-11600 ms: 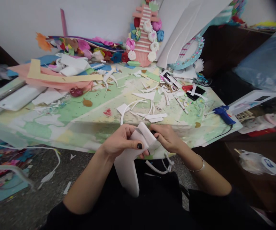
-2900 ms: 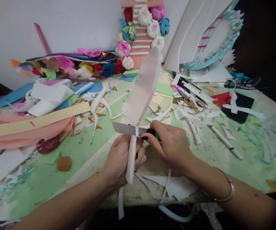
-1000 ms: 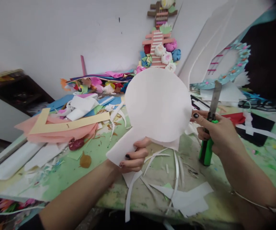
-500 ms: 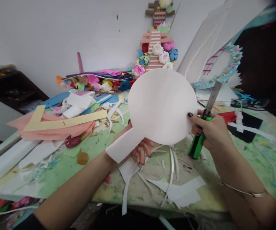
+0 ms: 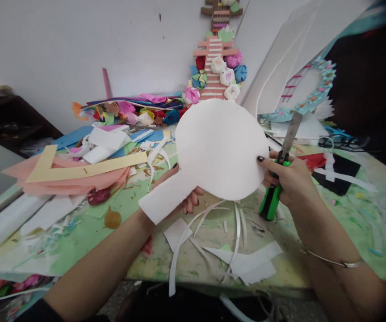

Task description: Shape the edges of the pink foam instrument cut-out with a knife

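A white paddle-shaped foam cutout, with a round head and a short straight handle, is held up above the table with its flat face toward me. My left hand is behind the handle, its thumb showing at the upper edge and its curled fingertips below; the palm is hidden. My right hand is closed around a green and black box cutter whose wide blade is out and points up. The thumb of that same hand also rests on the right rim of the round head.
White strips and offcuts lie on the table near me. At left are pink sheets, a cream L-shaped strip and a dark red object. Paper flowers stand behind; a black item lies at right.
Earlier the blade was against the cutout's handle; now the cutout faces me flat. Over the last second my left fingers shifted behind the handle, and my right thumb came onto the rim.
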Tool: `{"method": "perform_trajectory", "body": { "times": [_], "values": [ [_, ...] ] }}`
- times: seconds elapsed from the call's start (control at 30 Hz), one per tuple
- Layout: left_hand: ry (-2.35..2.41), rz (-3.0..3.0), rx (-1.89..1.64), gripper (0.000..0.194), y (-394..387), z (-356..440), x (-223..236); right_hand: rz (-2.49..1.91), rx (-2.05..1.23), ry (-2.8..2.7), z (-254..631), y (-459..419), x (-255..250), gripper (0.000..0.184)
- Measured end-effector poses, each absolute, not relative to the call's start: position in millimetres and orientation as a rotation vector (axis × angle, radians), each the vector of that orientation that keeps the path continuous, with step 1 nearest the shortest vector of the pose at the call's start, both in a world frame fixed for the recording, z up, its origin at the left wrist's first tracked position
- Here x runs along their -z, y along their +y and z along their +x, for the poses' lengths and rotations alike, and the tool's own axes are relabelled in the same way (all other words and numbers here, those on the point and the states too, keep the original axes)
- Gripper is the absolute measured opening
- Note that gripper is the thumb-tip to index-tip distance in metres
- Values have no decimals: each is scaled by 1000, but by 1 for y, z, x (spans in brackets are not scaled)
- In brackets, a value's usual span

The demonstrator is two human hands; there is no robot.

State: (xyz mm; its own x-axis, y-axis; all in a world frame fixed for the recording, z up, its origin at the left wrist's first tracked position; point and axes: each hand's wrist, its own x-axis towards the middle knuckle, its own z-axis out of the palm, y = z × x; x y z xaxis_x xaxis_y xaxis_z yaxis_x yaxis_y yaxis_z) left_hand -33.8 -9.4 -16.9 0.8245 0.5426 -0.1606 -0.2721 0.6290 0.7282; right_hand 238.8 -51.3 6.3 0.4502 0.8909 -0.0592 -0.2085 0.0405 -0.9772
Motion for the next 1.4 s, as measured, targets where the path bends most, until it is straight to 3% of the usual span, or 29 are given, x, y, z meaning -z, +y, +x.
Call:
{"method": "perform_trajectory", "body": {
  "times": [0.13,0.27,0.6,0.93,1.1,1.27,1.4],
  "values": [
    [489,792,-775,29,-12,-31,18,-1186,-1054,-676,233,-54,-9,43],
    [622,772,-962,8,-11,-25,14,-1134,-1099,-663,224,-56,-10,45],
    [770,870,-1296,33,-11,-15,14,-1145,-1198,-728,212,-61,-7,45],
    [555,656,-1397,21,0,-31,-1,-1094,-1212,-700,210,-63,-12,44],
    [680,898,-1460,22,11,-53,-7,-1041,-1150,-774,228,-63,-19,37],
    [763,1150,-1546,21,15,-78,-22,-1027,-994,-1015,228,-65,-24,50],
    [899,1443,-1436,45,2,-75,-35,-1082,-976,-1241,206,-70,-25,63]
  ]
}}
